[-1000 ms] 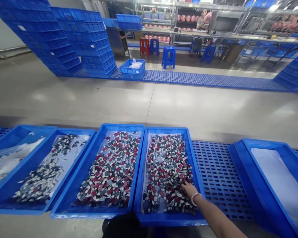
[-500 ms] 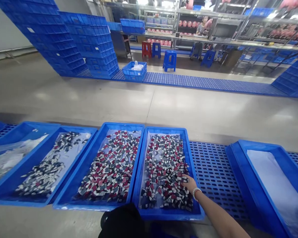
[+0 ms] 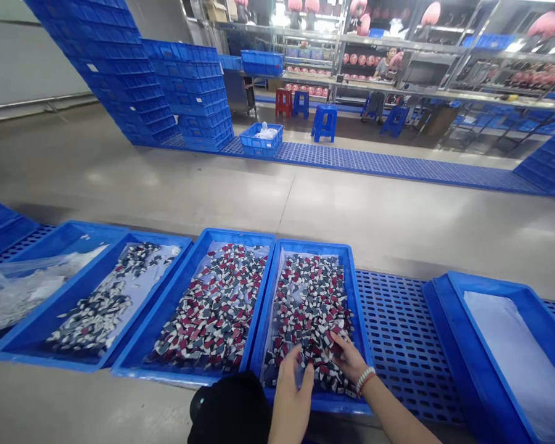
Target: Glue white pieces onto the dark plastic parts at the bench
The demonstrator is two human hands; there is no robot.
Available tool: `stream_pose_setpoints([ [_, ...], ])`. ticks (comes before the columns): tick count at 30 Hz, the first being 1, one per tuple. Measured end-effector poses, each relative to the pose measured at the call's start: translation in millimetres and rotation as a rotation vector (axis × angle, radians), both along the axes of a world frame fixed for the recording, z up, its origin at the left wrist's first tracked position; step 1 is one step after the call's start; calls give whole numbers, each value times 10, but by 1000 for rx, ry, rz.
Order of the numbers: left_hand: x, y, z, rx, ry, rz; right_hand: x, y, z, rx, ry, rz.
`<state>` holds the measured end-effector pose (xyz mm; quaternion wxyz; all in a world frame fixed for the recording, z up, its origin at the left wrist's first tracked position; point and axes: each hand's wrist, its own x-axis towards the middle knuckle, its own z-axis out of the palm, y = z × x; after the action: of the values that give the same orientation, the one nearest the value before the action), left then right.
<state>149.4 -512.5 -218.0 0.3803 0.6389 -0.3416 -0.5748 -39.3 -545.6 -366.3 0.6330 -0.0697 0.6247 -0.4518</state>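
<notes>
Small flat pieces [image 3: 305, 296] in dark red, dark grey and white fill a lined blue tray [image 3: 357, 290] in front of me. My right hand [image 3: 350, 361], with a beaded bracelet at the wrist, is down among them near the tray's right side. Its fingers are curled round small dark red and grey pieces; how many is hidden. Over the near left part of the same tray is my left hand [image 3: 292, 391], thumb and fingers apart, nothing between them. A second blue tray [image 3: 271, 271] of similar pieces stands directly to the left.
Farther left are a tray [image 3: 185, 243] of black-and-white pieces and another holding a clear bag [image 3: 32, 283]. At right, a blue tray [image 3: 453, 290] with a white liner sits on slotted blue pallets [image 3: 398, 320]. Stacked crates [image 3: 189, 92], stools [image 3: 324, 123] and a seated person [image 3: 383, 71] are beyond the aisle.
My left hand has come into view over the near part of the tray. My right hand has shifted slightly down and turned inward among the pieces. The view has tilted slightly.
</notes>
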Motion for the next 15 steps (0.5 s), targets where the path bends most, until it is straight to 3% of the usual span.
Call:
stream_pose_setpoints([
  [3, -268, -333, -89, 12, 92, 54, 254, 72, 582, -106, -75, -26],
  [6, -425, -355, 59, 33, 230, 118, 547, 182, 1182, -253, -144, -66],
  [10, -333, -76, 493, 40, 456, 257, 865, 374, 1801, -356, -187, -133],
  [15, -15, 219, 1141, -21, 779, 370, 1021, 620, 2265, -411, -245, -133],
])
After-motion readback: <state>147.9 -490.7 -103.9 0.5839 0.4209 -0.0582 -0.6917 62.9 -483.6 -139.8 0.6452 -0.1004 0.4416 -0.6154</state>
